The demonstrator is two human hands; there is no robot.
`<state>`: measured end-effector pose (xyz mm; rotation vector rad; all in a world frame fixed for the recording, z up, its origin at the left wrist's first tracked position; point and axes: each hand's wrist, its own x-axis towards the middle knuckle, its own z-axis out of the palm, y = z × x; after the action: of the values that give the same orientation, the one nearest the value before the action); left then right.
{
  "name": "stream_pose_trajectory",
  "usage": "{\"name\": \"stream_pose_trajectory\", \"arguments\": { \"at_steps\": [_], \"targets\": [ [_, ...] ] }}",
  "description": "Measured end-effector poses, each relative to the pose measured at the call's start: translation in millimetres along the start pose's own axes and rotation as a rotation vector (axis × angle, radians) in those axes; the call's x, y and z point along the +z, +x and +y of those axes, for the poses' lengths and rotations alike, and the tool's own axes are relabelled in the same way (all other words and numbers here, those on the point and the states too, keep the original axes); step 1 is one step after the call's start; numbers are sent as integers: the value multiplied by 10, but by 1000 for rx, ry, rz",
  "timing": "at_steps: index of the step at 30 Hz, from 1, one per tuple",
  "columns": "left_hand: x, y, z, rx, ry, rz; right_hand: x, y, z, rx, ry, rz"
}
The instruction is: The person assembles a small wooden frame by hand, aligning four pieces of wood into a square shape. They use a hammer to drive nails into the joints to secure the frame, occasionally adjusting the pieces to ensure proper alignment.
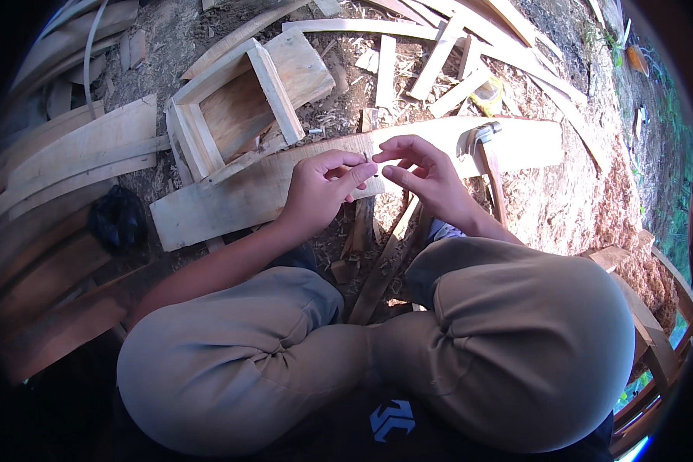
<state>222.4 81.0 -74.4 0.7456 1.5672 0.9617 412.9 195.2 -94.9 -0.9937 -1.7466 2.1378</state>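
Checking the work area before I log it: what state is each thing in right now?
left hand: fingers pinched on a small thin piece, too small to identify
right hand: fingertips meeting the left hand's
wooden box: open, unfinished, on the ground
hammer: lying unheld across the plank

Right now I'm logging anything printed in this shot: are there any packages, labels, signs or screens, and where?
White angular emblem: bottom centre, on dark cloth between the knees; no text readable.
Yellow wrapper-like scrap: among the wood offcuts beyond the plank; too small to tell.
No signs or screens.
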Motion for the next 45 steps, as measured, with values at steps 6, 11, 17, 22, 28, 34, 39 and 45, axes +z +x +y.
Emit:
{"name": "stream_pose_trajectory", "arguments": {
  "at_steps": [6, 11, 17, 22, 28, 34, 39, 45],
  "targets": [
    [-155, -122, -323, -267, -43, -89, -829, -609, 367, 5, -764, 696],
    [-380, -91, -308, -56, 125, -79, -862, -1154, 726, 342, -957, 680],
    [-600, 43, -110, 158, 501, 12, -806, -1132, 920, 441, -826, 750],
    [-680, -70, -131, 184, 471, 209, -809, -1077, 828, 391, -970, 756],
    [-799, -119, -207, 185, 461, 373, -974, -1111, 901, 470, -897, 654],
    [-496, -69, -206, 75, 255, 244, -1029, -1062, 952, 493, -862, 617],
    [-301, 155, 41, -85, -75, 174, -888, -1053, 790, 528, -764, 778],
    [-216, 336, -9, -84, -312, 241, -934, -857, 424, 104, -300, 583]
  ]
}}
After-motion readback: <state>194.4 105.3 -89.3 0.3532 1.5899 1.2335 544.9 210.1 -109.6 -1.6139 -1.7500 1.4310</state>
